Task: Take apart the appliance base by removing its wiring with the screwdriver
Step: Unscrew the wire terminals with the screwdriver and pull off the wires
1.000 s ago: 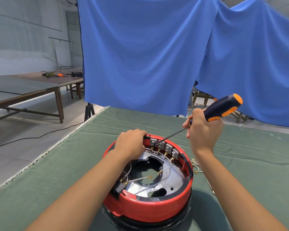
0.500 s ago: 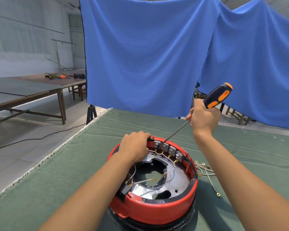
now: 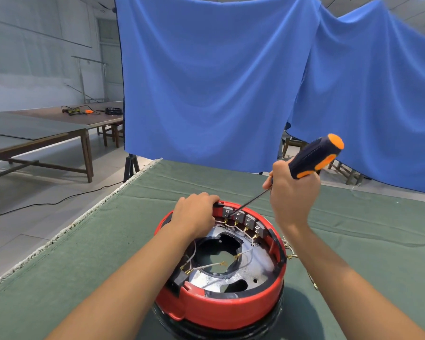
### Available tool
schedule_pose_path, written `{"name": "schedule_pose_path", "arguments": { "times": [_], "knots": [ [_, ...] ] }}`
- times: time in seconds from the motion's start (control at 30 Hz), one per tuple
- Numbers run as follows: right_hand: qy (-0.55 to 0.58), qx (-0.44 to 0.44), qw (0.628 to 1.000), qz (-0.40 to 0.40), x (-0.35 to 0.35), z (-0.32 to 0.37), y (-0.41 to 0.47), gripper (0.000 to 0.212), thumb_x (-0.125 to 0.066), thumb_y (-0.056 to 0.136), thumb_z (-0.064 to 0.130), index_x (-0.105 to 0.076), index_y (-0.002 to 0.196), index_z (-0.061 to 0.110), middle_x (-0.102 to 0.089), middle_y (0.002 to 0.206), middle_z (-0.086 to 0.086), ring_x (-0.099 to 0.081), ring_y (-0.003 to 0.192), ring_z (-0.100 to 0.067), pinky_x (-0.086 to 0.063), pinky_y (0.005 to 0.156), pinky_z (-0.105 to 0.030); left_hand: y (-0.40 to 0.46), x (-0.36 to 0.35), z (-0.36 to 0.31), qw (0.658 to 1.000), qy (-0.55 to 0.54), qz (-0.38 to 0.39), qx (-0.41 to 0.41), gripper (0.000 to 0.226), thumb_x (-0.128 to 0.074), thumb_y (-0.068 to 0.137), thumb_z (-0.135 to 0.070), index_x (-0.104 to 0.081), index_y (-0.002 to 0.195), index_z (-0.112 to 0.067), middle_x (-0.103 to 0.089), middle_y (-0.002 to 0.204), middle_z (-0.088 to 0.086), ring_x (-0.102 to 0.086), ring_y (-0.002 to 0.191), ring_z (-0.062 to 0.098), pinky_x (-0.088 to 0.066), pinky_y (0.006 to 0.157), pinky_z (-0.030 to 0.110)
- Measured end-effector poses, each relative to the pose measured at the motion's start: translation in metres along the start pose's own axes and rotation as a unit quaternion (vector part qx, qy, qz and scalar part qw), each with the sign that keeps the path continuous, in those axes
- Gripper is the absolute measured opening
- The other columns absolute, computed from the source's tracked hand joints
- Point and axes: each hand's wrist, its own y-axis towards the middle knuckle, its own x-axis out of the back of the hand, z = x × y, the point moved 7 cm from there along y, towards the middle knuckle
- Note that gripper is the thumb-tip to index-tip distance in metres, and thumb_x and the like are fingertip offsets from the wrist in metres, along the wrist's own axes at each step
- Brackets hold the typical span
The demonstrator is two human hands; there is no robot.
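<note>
Since the earlier frame the screwdriver (image 3: 302,163) handle has tilted lower and its tip has come down onto the grey terminal blocks (image 3: 243,218). The left hand (image 3: 194,213) rests curled over the far-left rim of the red appliance base (image 3: 221,307), which sits on the green-covered desk (image 3: 84,253). Thin wiring (image 3: 243,253) crosses the base's interior. The right hand (image 3: 291,192) grips the screwdriver handle above the base's far right.

No text, label, brand or number can be read anywhere — markings on the screwdriver (image 3: 313,157) handle are too blurred.
</note>
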Motion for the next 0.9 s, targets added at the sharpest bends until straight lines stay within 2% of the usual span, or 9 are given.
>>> {"name": "schedule_pose_path", "arguments": {
  "times": [0.07,0.17,0.3,0.37,0.5,0.67,0.77,0.9],
  "knots": [
    [-0.010,0.004,1.000,-0.004,-0.005,-0.002,0.011,0.031,-0.052,0.071,0.015,-0.044,0.060,-0.013,-0.045,0.038,-0.001,-0.045,0.037,-0.016,-0.038,0.040,-0.025,0.000,0.000,0.000,1.000,-0.002,-0.001,0.000,0.051,-0.048,0.084,-0.011,-0.046,0.132,-0.028,-0.054,0.126,0.000,-0.051,0.113,0.025,-0.036,0.090,0.038],
    [-0.028,-0.002,1.000,-0.002,-0.017,-0.006,0.025,0.031,-0.051,0.072,0.017,-0.043,0.063,-0.012,-0.040,0.048,-0.016,-0.043,0.036,-0.017,-0.035,0.037,-0.024,0.001,-0.001,0.001,1.000,-0.005,-0.003,0.000,0.050,-0.049,0.084,-0.011,-0.047,0.131,-0.027,-0.055,0.125,0.000,-0.052,0.112,0.025,-0.037,0.088,0.037],
    [-0.040,-0.055,0.998,-0.007,-0.028,-0.020,0.043,0.019,-0.050,0.069,0.019,-0.038,0.060,0.007,-0.036,0.049,-0.008,-0.040,0.038,-0.020,-0.031,0.036,-0.021,0.001,0.000,0.000,1.000,-0.005,-0.007,-0.001,0.050,-0.049,0.084,-0.011,-0.048,0.131,-0.028,-0.055,0.124,0.000,-0.052,0.111,0.026,-0.036,0.086,0.036],
    [-0.059,-0.083,0.995,-0.011,-0.032,-0.028,0.051,0.022,-0.050,0.069,0.021,-0.032,0.056,0.016,-0.034,0.047,-0.002,-0.038,0.040,-0.020,-0.031,0.040,-0.023,0.001,0.000,0.000,1.000,-0.007,-0.008,-0.001,0.049,-0.049,0.084,-0.012,-0.048,0.130,-0.028,-0.056,0.123,0.000,-0.052,0.110,0.026,-0.036,0.084,0.036],
    [-0.107,-0.115,0.987,-0.024,-0.034,-0.036,0.059,0.026,-0.050,0.073,0.021,-0.032,0.056,0.017,-0.036,0.048,-0.002,-0.040,0.044,-0.021,-0.034,0.045,-0.027,0.000,0.002,0.000,1.000,-0.012,-0.011,0.000,0.049,-0.050,0.085,-0.012,-0.047,0.131,-0.029,-0.056,0.123,0.000,-0.052,0.110,0.025,-0.036,0.086,0.036],
    [-0.051,-0.092,0.993,-0.060,-0.013,-0.023,0.039,0.014,-0.052,0.073,0.017,-0.050,0.065,0.005,-0.044,0.049,-0.008,-0.044,0.035,-0.015,-0.036,0.039,-0.022,-0.001,0.001,-0.001,1.000,-0.004,-0.007,-0.001,0.050,-0.051,0.085,-0.014,-0.046,0.132,-0.028,-0.055,0.124,0.000,-0.051,0.111,0.025,-0.036,0.090,0.037],
    [0.012,-0.046,0.996,-0.077,0.006,-0.011,0.008,0.028,-0.052,0.072,0.015,-0.053,0.044,0.019,-0.047,0.038,0.002,-0.044,0.038,-0.017,-0.037,0.040,-0.022,-0.001,0.000,0.000,1.000,-0.007,-0.007,0.001,0.050,-0.051,0.085,-0.013,-0.046,0.132,-0.028,-0.054,0.124,0.000,-0.051,0.111,0.024,-0.035,0.090,0.037],
    [0.063,-0.029,0.995,-0.068,0.022,-0.005,-0.024,0.033,-0.052,0.077,0.013,-0.060,0.047,0.025,-0.055,0.044,-0.002,-0.043,0.041,-0.021,-0.037,0.044,-0.025,0.000,0.000,0.000,1.000,-0.011,-0.007,0.002,0.050,-0.050,0.085,-0.012,-0.046,0.132,-0.028,-0.054,0.125,0.000,-0.051,0.112,0.024,-0.035,0.090,0.037]
  ]
}}
